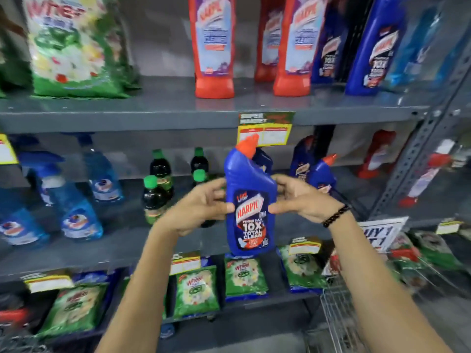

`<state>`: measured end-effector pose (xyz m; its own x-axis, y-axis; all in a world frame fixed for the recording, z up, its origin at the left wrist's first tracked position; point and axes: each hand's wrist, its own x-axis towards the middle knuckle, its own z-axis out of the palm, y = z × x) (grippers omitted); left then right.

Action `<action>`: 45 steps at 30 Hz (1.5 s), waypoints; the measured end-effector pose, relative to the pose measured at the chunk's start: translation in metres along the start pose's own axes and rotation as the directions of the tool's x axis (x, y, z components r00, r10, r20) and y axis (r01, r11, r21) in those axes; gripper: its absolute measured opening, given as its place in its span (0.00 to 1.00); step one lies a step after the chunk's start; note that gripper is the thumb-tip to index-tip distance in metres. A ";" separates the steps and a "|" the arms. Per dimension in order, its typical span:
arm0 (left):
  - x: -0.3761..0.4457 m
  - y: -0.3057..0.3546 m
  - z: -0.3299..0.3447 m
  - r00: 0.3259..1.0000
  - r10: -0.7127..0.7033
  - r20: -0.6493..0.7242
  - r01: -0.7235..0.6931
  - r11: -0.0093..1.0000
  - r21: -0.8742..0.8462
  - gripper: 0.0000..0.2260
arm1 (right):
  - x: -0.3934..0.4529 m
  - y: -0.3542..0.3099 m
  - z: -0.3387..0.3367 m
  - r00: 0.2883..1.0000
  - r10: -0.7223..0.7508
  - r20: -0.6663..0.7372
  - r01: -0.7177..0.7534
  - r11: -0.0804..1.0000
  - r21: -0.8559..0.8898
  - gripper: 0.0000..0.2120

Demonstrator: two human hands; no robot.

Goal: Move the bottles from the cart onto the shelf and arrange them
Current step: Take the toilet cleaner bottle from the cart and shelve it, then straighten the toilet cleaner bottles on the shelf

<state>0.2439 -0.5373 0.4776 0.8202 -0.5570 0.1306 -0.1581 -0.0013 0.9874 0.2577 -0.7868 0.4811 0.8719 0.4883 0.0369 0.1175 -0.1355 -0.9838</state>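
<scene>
Grey metal shelf (178, 110) rows fill the background; before the middle row, left hand (201, 207) and right hand (303, 200) grip pinches an upright blue plastic Harpic bottle (251, 200) with orange cap from both sides

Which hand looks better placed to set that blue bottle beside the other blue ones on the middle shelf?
Probably the right hand. Both hands grip the blue Harpic bottle, but the matching blue bottles stand directly behind the right; the left hand is in front of the green-capped bottles.
</scene>
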 end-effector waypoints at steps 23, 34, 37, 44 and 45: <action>0.193 -0.154 0.027 0.945 -0.134 -0.298 0.157 0.986 0.054 0.21 | 0.084 0.149 -0.105 0.888 0.220 -0.404 -0.208 0.975 0.074 0.28; 0.168 -0.205 0.071 0.814 -0.257 -0.521 0.360 0.927 0.106 0.38 | 0.024 0.213 -0.064 0.541 0.242 -0.806 -0.318 0.945 0.070 0.25; 0.174 -0.206 0.104 0.711 -0.234 -0.664 0.396 0.912 0.103 0.46 | 0.012 0.214 -0.069 0.350 0.196 -0.916 -0.304 0.949 0.086 0.28; 0.208 -0.201 0.146 0.382 -0.205 -0.901 0.507 0.862 0.019 0.52 | 0.024 0.211 -0.129 0.403 0.274 -0.873 -0.362 0.924 0.123 0.53; 0.211 -0.203 0.149 0.345 -0.187 -0.920 0.514 0.858 0.018 0.52 | 0.027 0.214 -0.134 0.427 0.271 -0.862 -0.366 0.924 0.109 0.55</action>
<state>0.3675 -0.7784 0.2919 0.8185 0.5715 -0.0580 0.2759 -0.3026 0.9123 0.3700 -0.9186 0.2953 0.8145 -0.5715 -0.0997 -0.2624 -0.2097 -0.9419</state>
